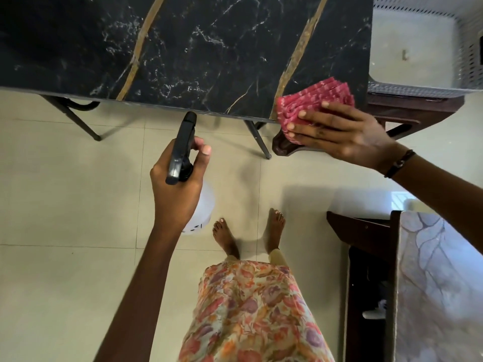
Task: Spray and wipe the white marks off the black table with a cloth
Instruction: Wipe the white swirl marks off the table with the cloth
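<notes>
The black marble-patterned table (209,48) fills the upper part of the view, with white veins and two golden streaks across it. My left hand (177,189) grips a spray bottle (181,150) with a black trigger head and a white body, held just below the table's near edge, nozzle toward the table. My right hand (339,131) holds a folded pink cloth (313,100) at the table's near right corner; the cloth's far part lies over the tabletop there.
A white perforated basket (423,84) stands on a dark brown stool right of the table. A dark wooden piece of furniture (366,257) with a pale patterned top sits at lower right. My bare feet (227,239) stand on beige floor tiles.
</notes>
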The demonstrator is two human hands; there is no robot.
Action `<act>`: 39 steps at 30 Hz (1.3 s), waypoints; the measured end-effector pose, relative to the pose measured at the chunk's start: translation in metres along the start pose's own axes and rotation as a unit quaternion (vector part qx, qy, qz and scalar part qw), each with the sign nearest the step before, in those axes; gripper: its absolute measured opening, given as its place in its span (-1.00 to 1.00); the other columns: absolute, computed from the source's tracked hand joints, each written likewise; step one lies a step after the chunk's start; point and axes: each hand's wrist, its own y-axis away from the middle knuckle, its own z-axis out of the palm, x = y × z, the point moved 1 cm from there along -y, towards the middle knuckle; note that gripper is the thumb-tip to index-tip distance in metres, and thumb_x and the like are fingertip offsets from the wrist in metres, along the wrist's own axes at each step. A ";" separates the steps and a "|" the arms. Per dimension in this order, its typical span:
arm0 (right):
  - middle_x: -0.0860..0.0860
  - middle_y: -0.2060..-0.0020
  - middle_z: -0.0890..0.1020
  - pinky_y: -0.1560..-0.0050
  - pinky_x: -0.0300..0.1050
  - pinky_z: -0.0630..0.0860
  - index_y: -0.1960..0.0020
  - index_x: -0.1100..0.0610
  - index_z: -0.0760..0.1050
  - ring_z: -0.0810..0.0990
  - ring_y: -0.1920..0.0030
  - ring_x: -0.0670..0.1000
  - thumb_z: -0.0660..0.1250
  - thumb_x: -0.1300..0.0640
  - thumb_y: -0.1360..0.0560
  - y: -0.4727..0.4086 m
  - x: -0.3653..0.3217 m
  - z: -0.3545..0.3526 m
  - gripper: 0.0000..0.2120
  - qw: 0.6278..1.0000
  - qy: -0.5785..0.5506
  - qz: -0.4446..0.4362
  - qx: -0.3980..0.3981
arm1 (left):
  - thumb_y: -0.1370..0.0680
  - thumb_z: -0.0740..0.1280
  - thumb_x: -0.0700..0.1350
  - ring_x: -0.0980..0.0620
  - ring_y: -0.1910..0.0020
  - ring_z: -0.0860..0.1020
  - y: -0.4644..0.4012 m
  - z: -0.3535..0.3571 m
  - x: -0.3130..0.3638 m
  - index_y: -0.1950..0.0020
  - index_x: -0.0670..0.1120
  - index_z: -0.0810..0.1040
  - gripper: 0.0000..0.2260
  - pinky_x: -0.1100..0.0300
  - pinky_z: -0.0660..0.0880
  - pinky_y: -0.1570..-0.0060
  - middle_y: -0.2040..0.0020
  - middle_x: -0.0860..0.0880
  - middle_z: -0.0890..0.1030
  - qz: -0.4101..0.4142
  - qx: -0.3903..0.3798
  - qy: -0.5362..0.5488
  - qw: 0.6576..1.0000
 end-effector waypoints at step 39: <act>0.07 -0.49 0.29 -0.48 0.07 0.19 -0.53 0.13 0.14 0.25 -0.48 0.14 0.22 0.33 -0.54 -0.306 -0.086 0.049 -0.40 0.999 -0.035 0.039 0.005 | -0.55 0.35 -0.04 -0.11 0.30 0.50 -0.039 -0.155 -0.037 -0.01 0.10 0.54 -0.93 -0.06 0.51 0.10 0.10 0.10 0.61 -0.017 0.132 -0.001 0.991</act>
